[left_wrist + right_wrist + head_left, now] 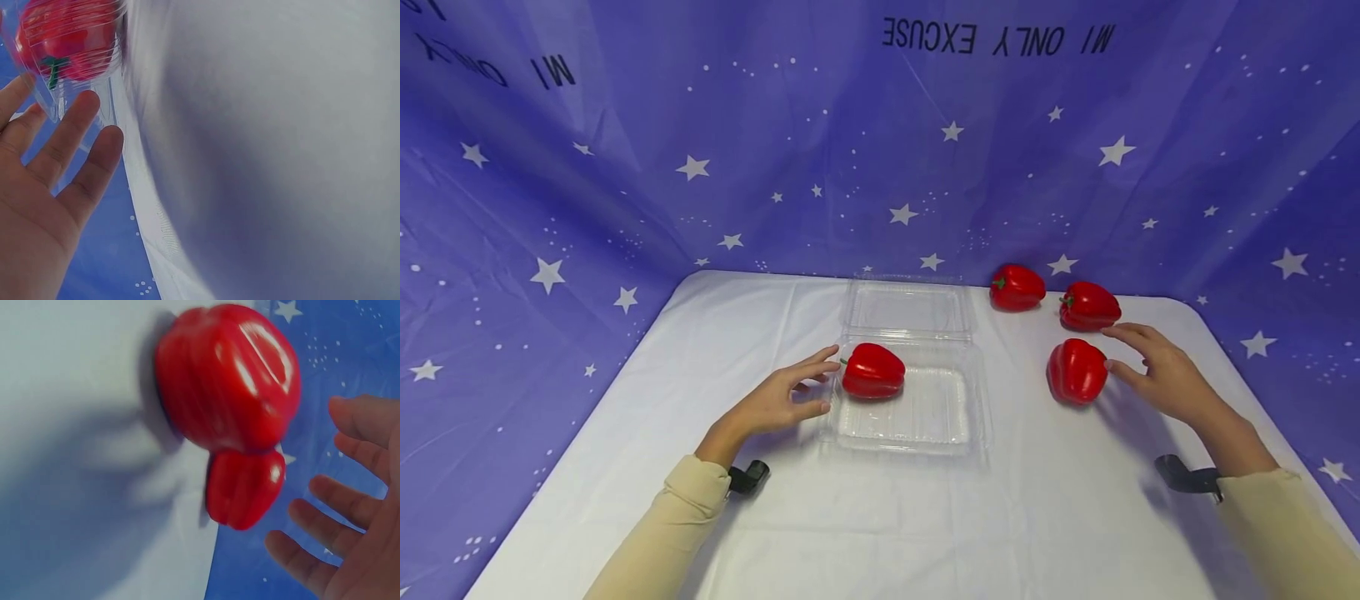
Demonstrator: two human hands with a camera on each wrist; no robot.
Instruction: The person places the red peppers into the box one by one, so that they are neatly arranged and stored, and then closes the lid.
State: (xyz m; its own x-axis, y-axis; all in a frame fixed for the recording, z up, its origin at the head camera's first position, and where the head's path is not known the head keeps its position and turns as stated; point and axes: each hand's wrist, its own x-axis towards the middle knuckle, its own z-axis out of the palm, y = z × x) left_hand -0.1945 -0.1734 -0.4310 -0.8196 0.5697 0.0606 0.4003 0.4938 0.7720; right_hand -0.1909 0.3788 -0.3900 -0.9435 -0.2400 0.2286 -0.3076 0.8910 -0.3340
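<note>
One red bell pepper (873,372) lies on its side at the left of a clear plastic clamshell box (917,446), its green stem toward my left hand (777,398). That hand's fingers are spread at the box's left wall and hold nothing. In the left wrist view the pepper (72,37) shows through the ribbed plastic. My right hand (1165,375) hovers with parted fingers at the right of the nearest loose red bell pepper (1077,372). In the right wrist view a gap separates the fingers from this pepper (228,378); another pepper (244,487) shows beyond it.
Two more red bell peppers, one (1017,288) near the back edge and one (1089,306) to its right, lie on the white cloth-covered table (880,533). The box's lid (910,308) is folded back, away from me. A purple star-patterned curtain (820,150) surrounds the table.
</note>
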